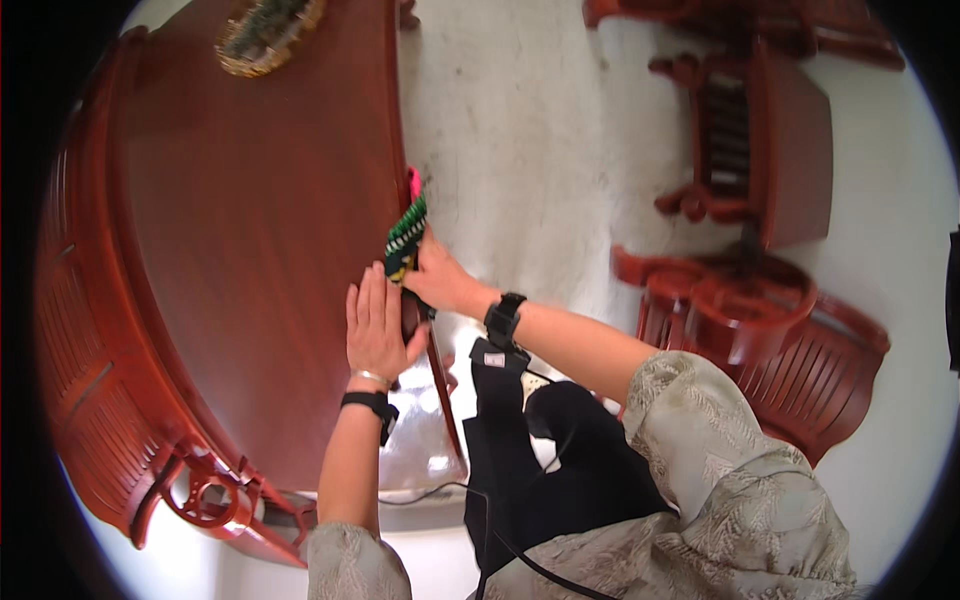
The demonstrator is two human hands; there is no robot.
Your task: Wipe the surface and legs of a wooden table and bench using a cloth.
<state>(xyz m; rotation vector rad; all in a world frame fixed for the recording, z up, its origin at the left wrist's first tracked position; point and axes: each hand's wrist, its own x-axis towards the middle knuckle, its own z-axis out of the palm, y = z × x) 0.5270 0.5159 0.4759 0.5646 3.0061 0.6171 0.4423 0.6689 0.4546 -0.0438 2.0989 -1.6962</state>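
My right hand (pixel 442 277) grips a bunched patterned cloth (pixel 407 229) in green, black, white and pink at the near edge of a dark red wooden table (pixel 247 225). The cloth lies along that edge, partly over it. My left hand (pixel 375 326) rests flat on the polished tabletop beside the cloth, its fingers fairly straight and the thumb spread out; it holds nothing that shows. Whether its fingertips touch the cloth, I cannot tell. Both wrists wear black straps.
A gold-rimmed basket (pixel 259 64) with greenery stands on the tabletop at the far end. Beyond the table is a slatted red wooden bench (pixel 82 360). A small wooden table (pixel 799 157) and a carved wooden chair (pixel 817 367) stand on the right. A dark cable (pixel 431 493) runs near my body.
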